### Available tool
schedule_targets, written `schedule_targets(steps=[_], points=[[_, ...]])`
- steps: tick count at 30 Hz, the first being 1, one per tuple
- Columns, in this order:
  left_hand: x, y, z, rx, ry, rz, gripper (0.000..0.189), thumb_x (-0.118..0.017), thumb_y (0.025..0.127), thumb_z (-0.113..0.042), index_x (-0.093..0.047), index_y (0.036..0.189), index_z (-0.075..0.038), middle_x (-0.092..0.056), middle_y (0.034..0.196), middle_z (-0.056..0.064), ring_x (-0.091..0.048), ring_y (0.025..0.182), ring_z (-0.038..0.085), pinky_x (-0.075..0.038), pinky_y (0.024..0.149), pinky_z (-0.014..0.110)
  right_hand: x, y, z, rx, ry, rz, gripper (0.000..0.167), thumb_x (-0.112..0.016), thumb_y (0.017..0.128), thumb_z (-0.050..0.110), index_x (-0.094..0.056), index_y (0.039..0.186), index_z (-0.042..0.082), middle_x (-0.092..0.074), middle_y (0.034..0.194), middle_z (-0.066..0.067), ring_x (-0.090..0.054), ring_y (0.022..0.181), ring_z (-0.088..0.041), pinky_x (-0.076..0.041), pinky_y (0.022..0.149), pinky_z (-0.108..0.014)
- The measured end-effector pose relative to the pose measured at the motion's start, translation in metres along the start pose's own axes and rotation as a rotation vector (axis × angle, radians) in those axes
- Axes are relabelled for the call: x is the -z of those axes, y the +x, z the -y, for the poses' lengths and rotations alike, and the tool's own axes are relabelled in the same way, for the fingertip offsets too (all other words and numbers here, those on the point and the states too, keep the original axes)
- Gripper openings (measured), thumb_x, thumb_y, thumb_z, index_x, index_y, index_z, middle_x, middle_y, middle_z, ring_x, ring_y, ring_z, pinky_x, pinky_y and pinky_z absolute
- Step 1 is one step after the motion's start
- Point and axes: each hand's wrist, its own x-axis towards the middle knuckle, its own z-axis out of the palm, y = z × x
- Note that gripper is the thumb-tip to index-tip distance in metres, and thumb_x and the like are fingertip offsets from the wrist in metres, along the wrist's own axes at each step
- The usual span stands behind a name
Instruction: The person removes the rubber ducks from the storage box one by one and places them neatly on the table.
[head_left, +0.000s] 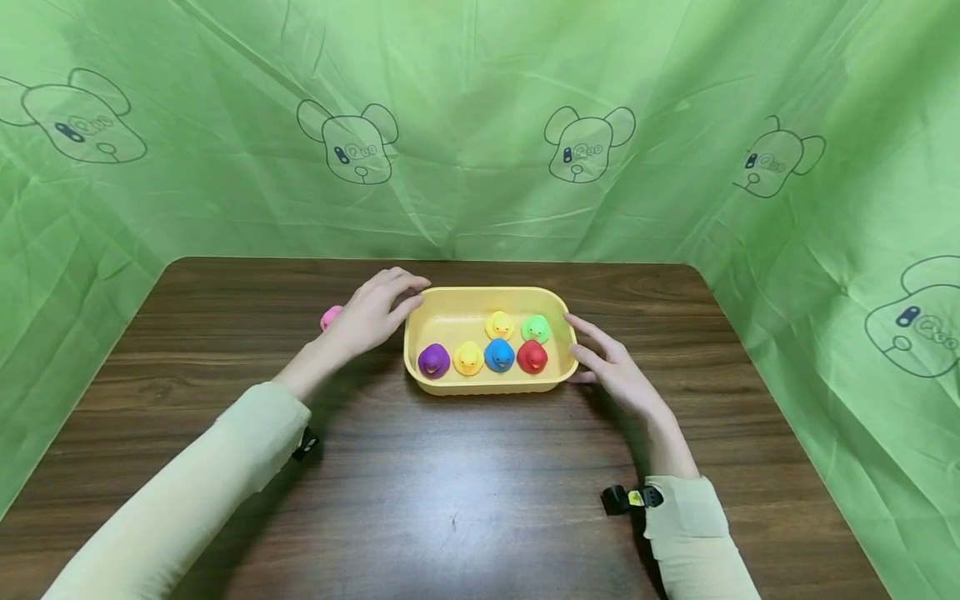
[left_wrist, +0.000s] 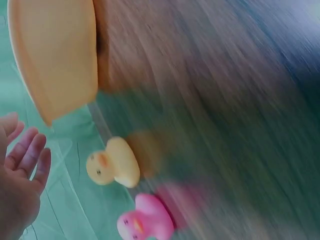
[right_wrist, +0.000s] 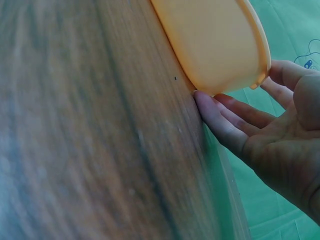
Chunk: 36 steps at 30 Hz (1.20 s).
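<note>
A yellow plastic tub (head_left: 487, 387) holds several rubber ducks. Along its front stand a purple duck (head_left: 434, 360), a yellow duck (head_left: 468, 359), a blue duck (head_left: 498, 356) and a red duck (head_left: 532, 357); behind them are another yellow duck (head_left: 499, 326) and a green duck (head_left: 536, 327). My left hand (head_left: 375, 312) is beside the tub's left end, fingers relaxed and holding nothing. With spread fingertips, my right hand (head_left: 617, 371) touches the tub's right end. Outside the tub, a pink duck (left_wrist: 150, 220) and a yellow duck (left_wrist: 120, 162) show in the left wrist view.
The tub stands on a dark wooden table (head_left: 450, 500), towards its far edge. Green cloth (head_left: 465, 217) with printed bear heads hangs behind and at both sides. The head view shows the pink duck partly covered by my left hand.
</note>
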Motion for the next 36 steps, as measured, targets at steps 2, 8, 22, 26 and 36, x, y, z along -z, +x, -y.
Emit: schedule_targets(steps=[2,8,22,26,36], points=[[-0.004,0.003,-0.004,-0.009,-0.013,0.003,0.031,-0.063,0.103,-0.019,-0.067,0.131,-0.007,-0.069,0.124,0.011,-0.062,0.116,0.028,-0.049,0.106,0.047,0.0,0.0,0.0,-0.003,-0.001,-0.001,0.057,-0.051,0.109,0.027,-0.032,0.162,0.021,-0.035,0.164,-0.018,-0.06,0.128,-0.036,-0.063,0.091,-0.045],[-0.012,0.008,-0.011,0.001,-0.043,0.016,0.031,-0.063,0.103,-0.019,-0.067,0.132,-0.007,-0.069,0.123,0.01,-0.062,0.112,0.027,-0.051,0.102,0.045,0.0,0.0,0.001,-0.004,0.003,0.001,0.057,-0.052,0.109,0.027,-0.032,0.162,0.022,-0.035,0.164,-0.018,-0.059,0.128,-0.04,-0.062,0.091,-0.046],[-0.04,0.027,-0.03,-0.025,-0.085,0.06,0.032,-0.063,0.103,-0.022,-0.067,0.133,-0.009,-0.07,0.124,0.008,-0.064,0.115,0.024,-0.052,0.103,0.043,0.0,0.0,0.002,-0.009,-0.005,0.0,0.057,-0.051,0.109,0.027,-0.032,0.162,0.022,-0.038,0.161,-0.02,-0.06,0.127,-0.037,-0.063,0.09,-0.045],[-0.048,0.034,-0.036,-0.026,-0.091,0.089,0.033,-0.062,0.104,-0.023,-0.067,0.134,-0.01,-0.069,0.124,0.007,-0.064,0.117,0.023,-0.053,0.103,0.043,0.0,0.0,0.001,-0.008,-0.005,-0.001,0.057,-0.051,0.109,0.027,-0.032,0.162,0.022,-0.038,0.162,-0.021,-0.058,0.129,-0.041,-0.062,0.091,-0.045],[-0.065,0.046,-0.045,-0.022,-0.105,0.13,0.032,-0.064,0.103,-0.023,-0.068,0.132,-0.009,-0.069,0.124,0.008,-0.064,0.116,0.024,-0.053,0.102,0.041,0.0,0.0,0.001,-0.013,-0.01,-0.005,0.057,-0.051,0.109,0.027,-0.032,0.162,0.022,-0.037,0.162,-0.02,-0.058,0.129,-0.043,-0.062,0.091,-0.044]])
